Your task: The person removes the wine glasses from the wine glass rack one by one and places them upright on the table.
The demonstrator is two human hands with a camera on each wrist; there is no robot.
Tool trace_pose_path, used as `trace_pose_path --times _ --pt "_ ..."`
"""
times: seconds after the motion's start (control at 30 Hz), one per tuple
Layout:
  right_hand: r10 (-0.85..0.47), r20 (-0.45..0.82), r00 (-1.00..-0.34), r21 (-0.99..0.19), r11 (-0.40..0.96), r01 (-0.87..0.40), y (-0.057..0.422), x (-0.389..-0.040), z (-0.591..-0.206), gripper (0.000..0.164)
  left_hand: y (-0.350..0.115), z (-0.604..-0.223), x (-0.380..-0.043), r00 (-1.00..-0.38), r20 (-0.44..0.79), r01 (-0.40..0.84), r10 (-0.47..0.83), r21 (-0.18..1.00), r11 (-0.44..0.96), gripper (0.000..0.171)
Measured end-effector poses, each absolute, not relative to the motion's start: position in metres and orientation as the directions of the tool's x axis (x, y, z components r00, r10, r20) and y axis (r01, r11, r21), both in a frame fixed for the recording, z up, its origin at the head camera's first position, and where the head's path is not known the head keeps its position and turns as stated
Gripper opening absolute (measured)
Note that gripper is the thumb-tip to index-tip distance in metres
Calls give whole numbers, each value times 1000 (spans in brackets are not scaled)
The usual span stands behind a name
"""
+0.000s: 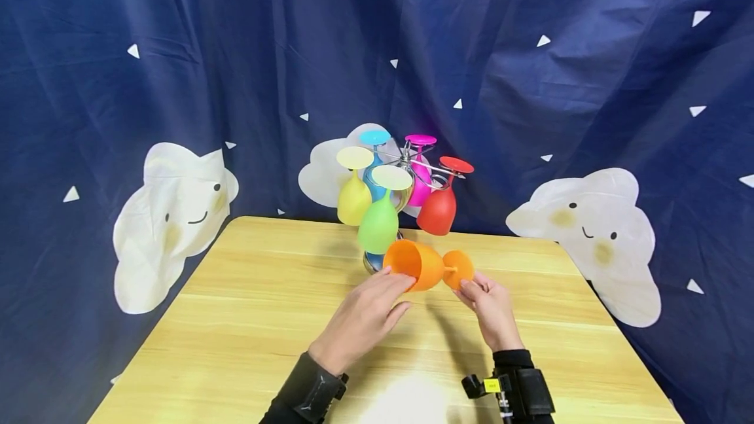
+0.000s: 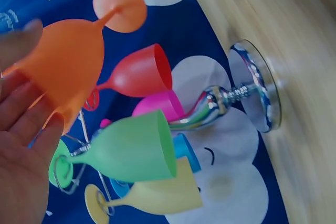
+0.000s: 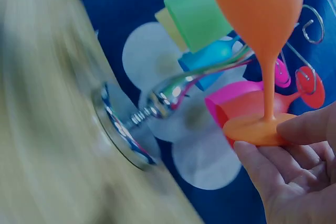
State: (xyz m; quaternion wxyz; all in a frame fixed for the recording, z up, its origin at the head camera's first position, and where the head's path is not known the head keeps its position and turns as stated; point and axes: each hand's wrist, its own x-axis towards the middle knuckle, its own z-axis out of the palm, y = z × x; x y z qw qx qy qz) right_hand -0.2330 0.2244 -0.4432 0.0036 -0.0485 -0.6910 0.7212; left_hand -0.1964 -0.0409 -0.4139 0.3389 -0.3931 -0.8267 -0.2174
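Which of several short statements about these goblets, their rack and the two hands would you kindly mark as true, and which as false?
1. The right hand holds the orange goblet by its foot. True.
2. The green goblet hangs upside down on the metal rack. True.
3. The red goblet stands upright. False: it hangs upside down.
4. The left hand grips the red goblet. False: it is at the orange goblet's bowl.
5. The orange goblet is off the rack. True.
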Motion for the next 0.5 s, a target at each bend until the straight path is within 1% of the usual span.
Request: trace_pose_path --times 0.07,0.17,0.27,0.5 --pt "56 -80 -995 -988 -135 71 221 -228 -451 46 -38 -412 -198 -419 746 806 517 44 590 36" --pt "34 -91 -995 -974 -210 82 216 -223 -462 48 -35 -410 -198 -391 753 809 529 8 587 32" --pt "14 -100 -995 -970 -223 94 213 -217 -470 48 -36 -408 -198 -391 746 808 539 -2 589 35" --pt "-22 -146 -989 -973 -175 148 213 -214 -479 51 -46 -405 -197 -383 750 815 539 0 580 38"
